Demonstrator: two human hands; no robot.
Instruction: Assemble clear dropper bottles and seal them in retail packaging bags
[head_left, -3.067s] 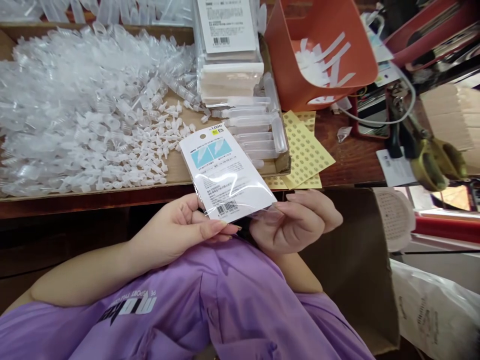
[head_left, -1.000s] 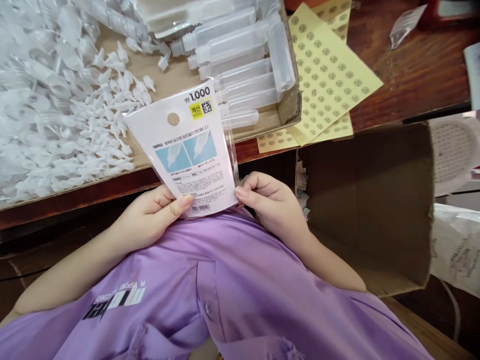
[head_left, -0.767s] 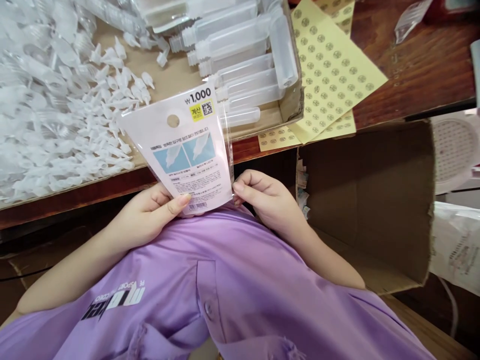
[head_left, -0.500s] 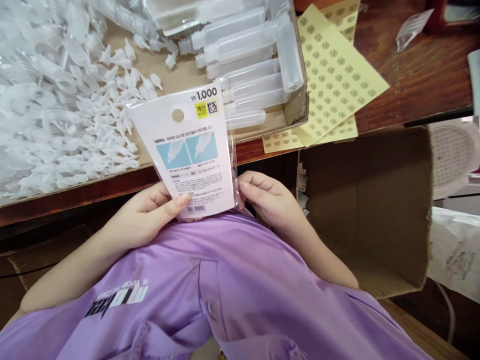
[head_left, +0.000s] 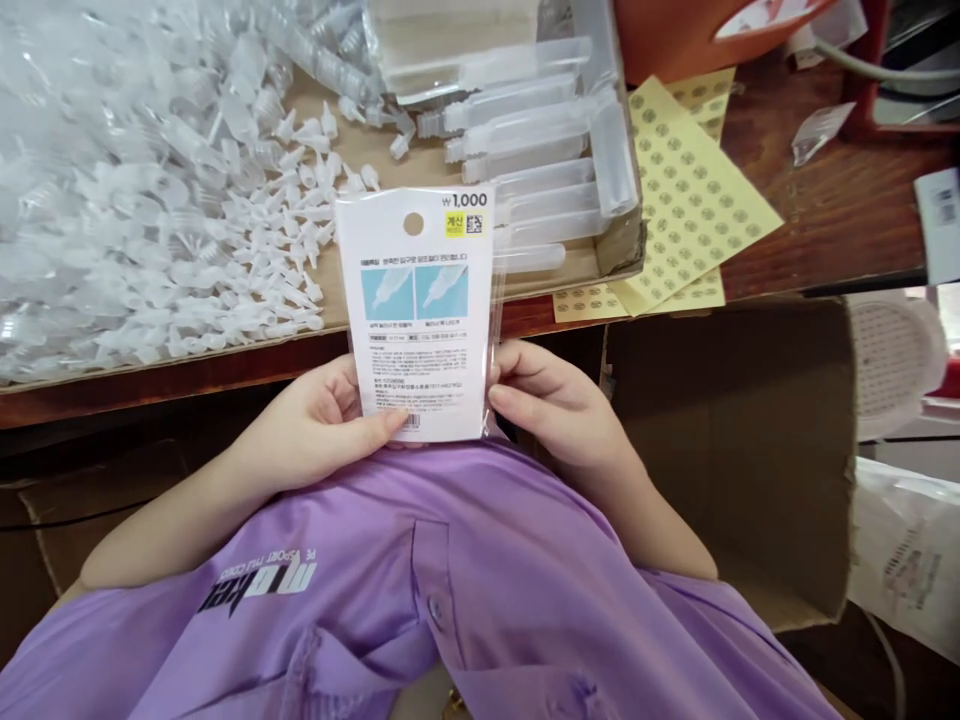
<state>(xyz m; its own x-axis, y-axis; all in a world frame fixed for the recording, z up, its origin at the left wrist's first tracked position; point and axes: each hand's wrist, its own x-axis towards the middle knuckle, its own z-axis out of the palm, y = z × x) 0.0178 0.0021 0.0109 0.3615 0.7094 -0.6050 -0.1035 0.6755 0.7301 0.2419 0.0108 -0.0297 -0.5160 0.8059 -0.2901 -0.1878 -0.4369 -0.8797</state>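
I hold a white printed packet in a clear sleeve upright in front of my chest. It shows a punched hole, a price mark, a yellow sticker and two blue pictures. My left hand grips its lower left corner, thumb across the barcode. My right hand pinches the lower right edge of the sleeve. Both hands rest just above my purple shirt.
A shallow cardboard tray on the wooden table holds a heap of small clear plastic tips and several clear tubes. Yellow sticker sheets lie to its right. An open brown carton stands below the table edge at right.
The packet has turned from a left tilt to nearly upright and shifted right. My right fingers have slid along its lower right edge. The view has moved a little.
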